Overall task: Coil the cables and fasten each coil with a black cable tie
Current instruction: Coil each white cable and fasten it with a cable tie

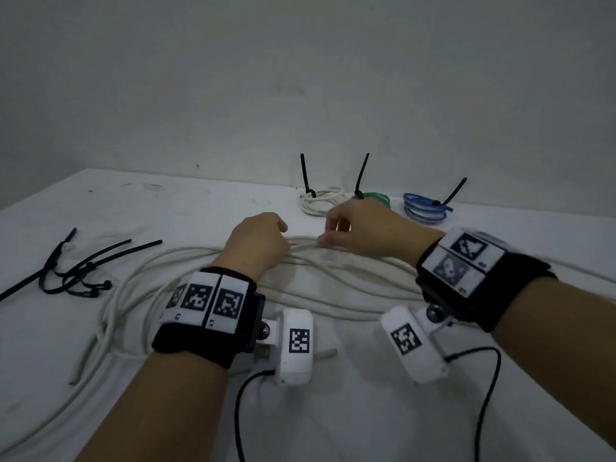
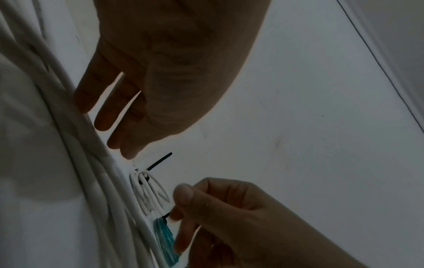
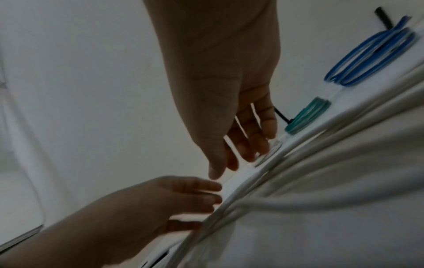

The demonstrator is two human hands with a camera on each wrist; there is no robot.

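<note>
A long white cable [image 1: 336, 278] lies in loose loops across the white table [image 1: 366, 411]. My left hand [image 1: 266, 241] reaches over its far strands, and the left wrist view shows straight fingers [image 2: 101, 119] resting their tips on the cable [image 2: 96, 163]. To its right, my right hand [image 1: 325, 236] sets its thumb and fingertips [image 3: 261, 146] down on the same strands [image 3: 298, 181], with nothing seen between thumb and index. Several loose black cable ties [image 1: 76, 271] lie at the left.
Three tied coils stand at the table's back edge by the wall: white [image 1: 321, 201], green [image 1: 376, 196] and blue [image 1: 423, 210], each with a black tie tail sticking up. Cable ends lie near the front left [image 1: 83, 361] and under my left wrist.
</note>
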